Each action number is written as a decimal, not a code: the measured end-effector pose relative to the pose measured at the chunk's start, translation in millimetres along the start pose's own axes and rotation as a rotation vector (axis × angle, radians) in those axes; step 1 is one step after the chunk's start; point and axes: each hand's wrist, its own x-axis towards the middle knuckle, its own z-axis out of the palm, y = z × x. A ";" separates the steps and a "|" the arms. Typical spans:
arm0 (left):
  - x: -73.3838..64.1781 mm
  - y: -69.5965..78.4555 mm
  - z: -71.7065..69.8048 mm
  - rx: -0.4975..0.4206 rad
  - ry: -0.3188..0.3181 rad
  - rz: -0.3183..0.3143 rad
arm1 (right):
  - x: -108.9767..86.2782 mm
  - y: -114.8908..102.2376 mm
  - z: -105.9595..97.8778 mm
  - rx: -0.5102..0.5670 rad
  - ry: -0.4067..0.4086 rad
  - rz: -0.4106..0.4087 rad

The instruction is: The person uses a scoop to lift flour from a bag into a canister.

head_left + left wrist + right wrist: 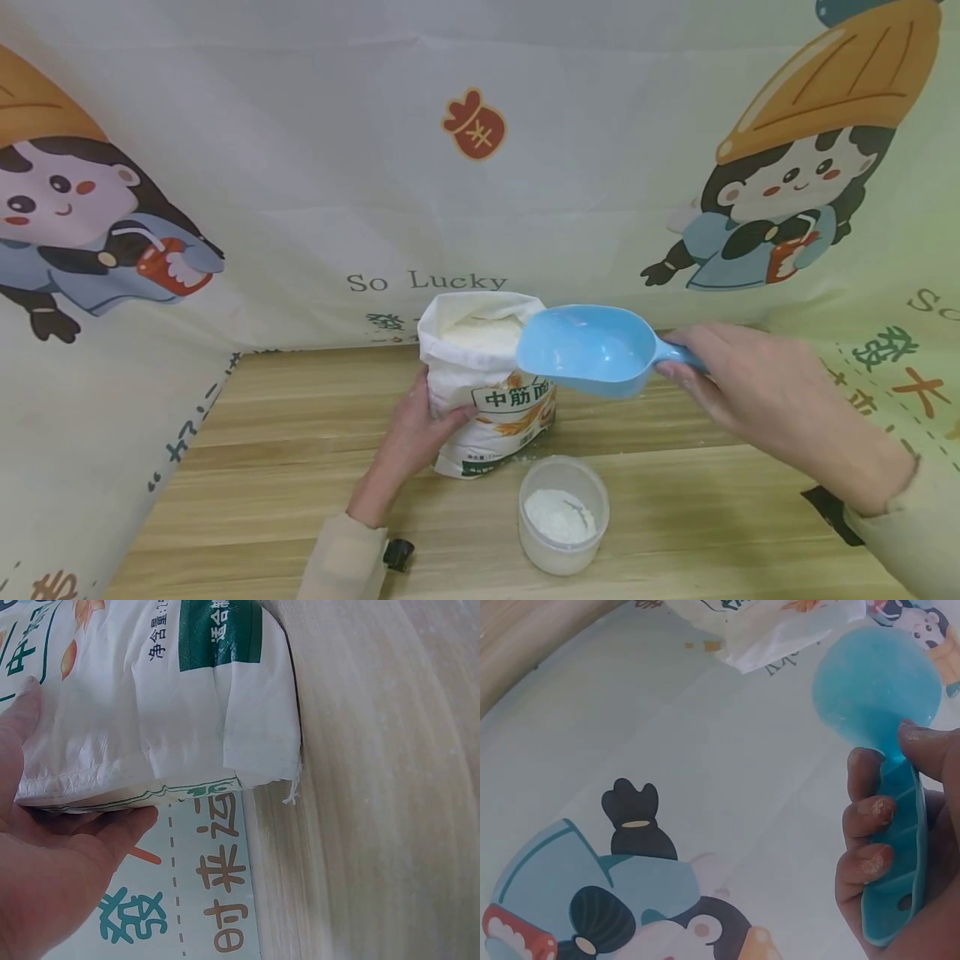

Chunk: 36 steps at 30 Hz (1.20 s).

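Observation:
A white flour bag (pixel 480 408) stands upright with its top open and flour (pixel 483 333) visible inside. My left hand (pixel 420 421) grips its left side, thumb across the front and fingers behind; the left wrist view shows the same hold on the lower bag (pixel 157 720). In my right hand (pixel 757 383) is a blue scoop (pixel 592 346), its handle (pixel 900 855) wrapped by curled fingers. The scoop's bowl is beside the bag's mouth, its tip overlapping the right rim in the head view, and no flour shows in it. Below stands a round translucent tub (pixel 562 558) holding white flour (pixel 561 515).
The things stand on a wood-grain table (pixel 285 450). A printed cloth (pixel 600 183) hangs behind and along both sides, close behind the bag. A little spilled flour lies on the table by the bag's base.

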 end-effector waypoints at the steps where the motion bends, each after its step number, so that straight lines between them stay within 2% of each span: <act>1: 0.0 -0.2 0.1 0.000 0.000 -0.003 | 2.4 0.9 0.0 -0.002 0.011 -0.008; 6: 0.5 -1.2 1.0 -0.005 -0.002 -0.002 | 16.3 5.2 -2.3 -0.026 0.039 -0.040; 14: 0.4 -0.1 0.8 -0.002 0.002 0.005 | 40.0 7.8 -9.4 -0.052 -0.089 0.007; 24: 0.2 -0.3 0.7 -0.014 0.001 0.002 | 69.7 2.6 -8.9 -0.165 -0.147 0.024; 33: 0.4 -0.4 0.4 -0.017 0.002 -0.004 | 88.9 -2.7 -3.5 -0.182 -0.199 0.031; 36: 0.6 -0.4 1.0 -0.017 0.000 -0.002 | 93.6 -6.6 -1.3 -0.206 -0.239 0.030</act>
